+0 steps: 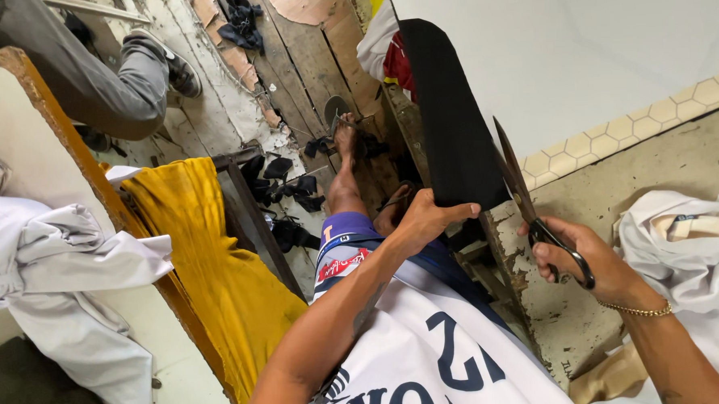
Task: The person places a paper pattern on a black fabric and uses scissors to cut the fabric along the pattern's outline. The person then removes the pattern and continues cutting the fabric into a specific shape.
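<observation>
Black cloth [453,117], a long dark strip, stands upright in the middle of the view, and everything else is placed from it. Its lower edge is pinched by the left hand [425,222], whose fingers and thumb are closed on the fabric from the left side, the forearm running down toward the lower left. Just right of the cloth, the right hand [592,256] is closed around the black handles of a pair of scissors [529,207], fingers through the loops; the long blades point up along the cloth's right edge, touching or nearly touching it, and whether they stand apart cannot be told. A thin gold bracelet [639,311] circles that wrist.

Below the cloth lies the person's white shirt with large dark lettering [439,360]. Right of the cloth is a worn desk [616,166] with a pale sheet [563,48] spread over its far part and a strip of hexagon pattern [655,116] at the sheet's edge; a crumpled white garment [685,252] rests on the desk beyond the right hand. Left of the cloth, well apart, a yellow fabric [209,265] hangs over a wooden edge, with white fabric [63,271] further left. Beyond the cloth's left side, black scraps [282,189] lie on the plank floor [305,59], and another person's grey trouser leg and shoe [128,75] show at the upper left.
</observation>
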